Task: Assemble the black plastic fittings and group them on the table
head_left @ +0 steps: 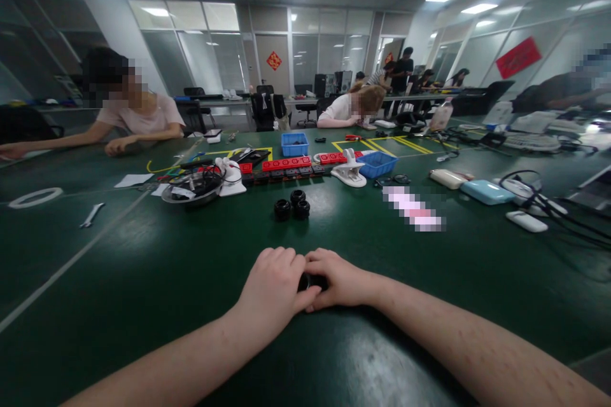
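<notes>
Both my hands rest together on the dark green table (pixel 143 280), near its front edge. My left hand (pixel 272 289) is curled into a loose fist, and my right hand (pixel 337 280) is curled against it. Between them sits a small black round part (pixel 311 281), mostly hidden by the fingers of both hands. Farther away on the table stand three black round parts (pixel 292 205) of the same kind, grouped together and untouched.
A row of red and black blocks (pixel 286 168), two blue bins (pixel 294 144), white clamp-like devices (pixel 349 172), a bowl with cables (pixel 192 187) and a wrench (pixel 91 215) lie beyond. Chargers and cables (pixel 525 203) are at the right. Other people sit at the table's far sides.
</notes>
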